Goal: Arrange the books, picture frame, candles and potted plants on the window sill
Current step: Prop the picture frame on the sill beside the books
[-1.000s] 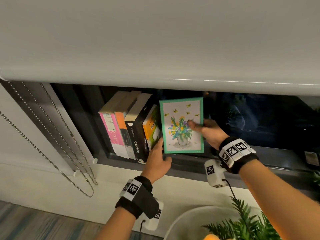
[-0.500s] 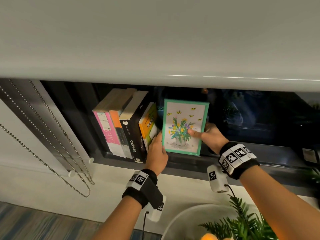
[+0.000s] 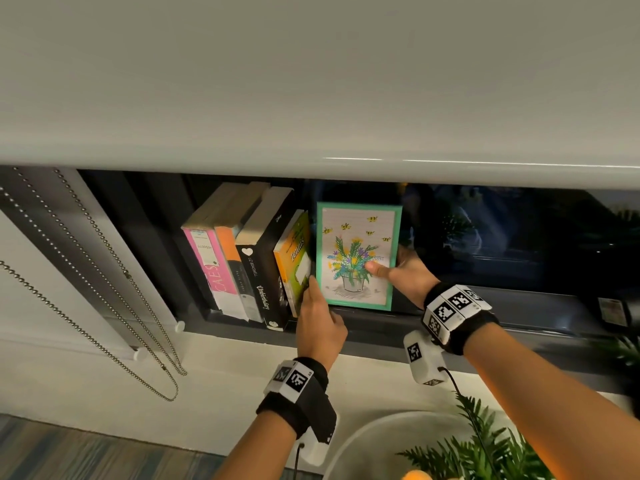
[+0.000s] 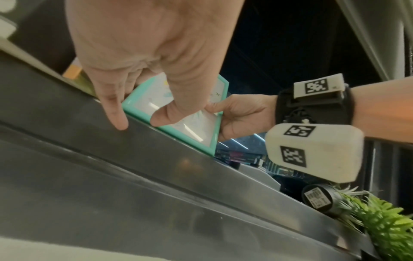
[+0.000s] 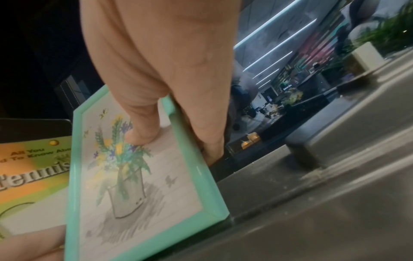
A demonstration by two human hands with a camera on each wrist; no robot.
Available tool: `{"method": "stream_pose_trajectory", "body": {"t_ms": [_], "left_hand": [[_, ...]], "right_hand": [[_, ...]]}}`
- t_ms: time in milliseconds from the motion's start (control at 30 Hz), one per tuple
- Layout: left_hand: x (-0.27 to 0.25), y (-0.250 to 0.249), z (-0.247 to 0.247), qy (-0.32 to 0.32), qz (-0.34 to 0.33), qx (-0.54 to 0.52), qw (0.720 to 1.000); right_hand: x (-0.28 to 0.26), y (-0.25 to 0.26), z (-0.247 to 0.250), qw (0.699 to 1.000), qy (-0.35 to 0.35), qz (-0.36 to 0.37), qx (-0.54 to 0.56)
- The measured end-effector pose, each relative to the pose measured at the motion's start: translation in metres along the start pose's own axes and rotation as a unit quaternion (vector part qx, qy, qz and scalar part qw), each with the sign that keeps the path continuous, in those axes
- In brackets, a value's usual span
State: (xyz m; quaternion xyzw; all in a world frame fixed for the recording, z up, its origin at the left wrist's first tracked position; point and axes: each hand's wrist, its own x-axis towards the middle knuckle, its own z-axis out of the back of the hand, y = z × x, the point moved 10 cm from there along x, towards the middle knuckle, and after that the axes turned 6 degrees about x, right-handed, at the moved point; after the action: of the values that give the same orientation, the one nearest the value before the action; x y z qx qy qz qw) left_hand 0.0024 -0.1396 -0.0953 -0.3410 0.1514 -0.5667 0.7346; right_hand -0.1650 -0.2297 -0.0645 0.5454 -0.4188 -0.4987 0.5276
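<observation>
The teal picture frame (image 3: 358,254) with a flower drawing stands on the dark window sill (image 3: 519,306), right beside the yellow tennis book (image 3: 294,258). Several books (image 3: 242,258) lean together to its left. My left hand (image 3: 317,299) pinches the frame's lower left edge, thumb on the glass (image 4: 165,116). At the frame's right edge my right hand (image 3: 391,271) grips it, with the thumb on the picture (image 5: 143,136) and the fingers behind. The frame's bottom corner (image 5: 223,214) touches the sill.
A black pot (image 4: 319,198) with a spiky green plant (image 4: 380,220) lies on the sill to the right. Below me a white round container (image 3: 374,441) holds a fern (image 3: 485,448). The roller blind (image 3: 311,81) hangs low overhead, and bead chains (image 3: 104,306) hang at the left.
The frame went from held above the sill and tilted to standing nearly upright on it beside the yellow book. My left hand slid up to its left edge.
</observation>
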Motion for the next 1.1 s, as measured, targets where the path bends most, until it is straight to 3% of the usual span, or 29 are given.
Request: {"method": "stream_pose_trajectory", "body": {"t_ms": [300, 600, 1100], "left_hand": [[-0.027, -0.012, -0.008, 0.019, -0.012, 0.04, 0.999], [0.002, -0.015, 0.019, -0.019, 0.026, -0.016, 0.999], [-0.009, 0.001, 0.003, 0.031, 0.058, 0.024, 0.998]], "right_hand": [[-0.001, 0.001, -0.004, 1.0, -0.003, -0.002, -0.028], [-0.011, -0.005, -0.008, 0.996, 0.036, -0.034, -0.076], [-0.011, -0.024, -0.018, 0.993, 0.049, -0.054, -0.097]]}}
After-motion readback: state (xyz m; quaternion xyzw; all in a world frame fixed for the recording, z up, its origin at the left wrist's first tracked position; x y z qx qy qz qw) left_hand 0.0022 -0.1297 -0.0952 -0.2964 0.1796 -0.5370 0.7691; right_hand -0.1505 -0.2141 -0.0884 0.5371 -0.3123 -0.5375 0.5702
